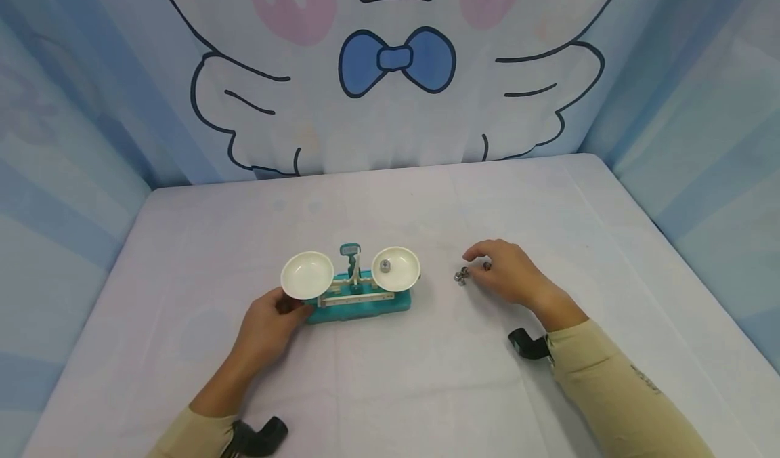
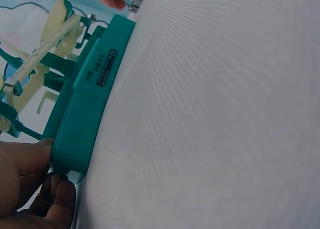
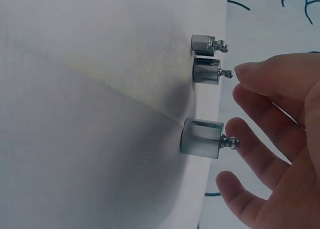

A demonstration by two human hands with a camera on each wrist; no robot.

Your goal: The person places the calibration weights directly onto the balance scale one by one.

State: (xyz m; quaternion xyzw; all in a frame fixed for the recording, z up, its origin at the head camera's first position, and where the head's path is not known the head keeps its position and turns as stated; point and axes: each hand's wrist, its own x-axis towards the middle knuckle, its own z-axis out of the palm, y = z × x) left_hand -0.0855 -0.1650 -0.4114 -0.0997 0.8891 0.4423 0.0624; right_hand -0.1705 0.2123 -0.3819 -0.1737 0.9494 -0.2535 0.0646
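Note:
A small teal balance scale (image 1: 359, 309) with two white pans stands on the table. One metal weight (image 1: 385, 265) sits in its right pan (image 1: 402, 278); nothing lies in the left pan (image 1: 307, 275). My left hand (image 1: 271, 326) grips the left end of the teal base, thumb on top and fingers at its end in the left wrist view. To the right of the scale, my right hand (image 1: 508, 275) hovers by several knobbed metal weights (image 1: 461, 276). In the right wrist view, its thumb and forefinger are close to the knob of the middle weight (image 3: 206, 71), with the larger weight (image 3: 202, 138) beside the other fingers.
A white cloth covers the table (image 1: 426, 383). Behind it hangs a curtain with a blue bow print (image 1: 396, 58), and pale blue curtains (image 1: 701, 139) flank both sides. Black wrist-camera mounts (image 1: 529, 344) stick out at the sleeves.

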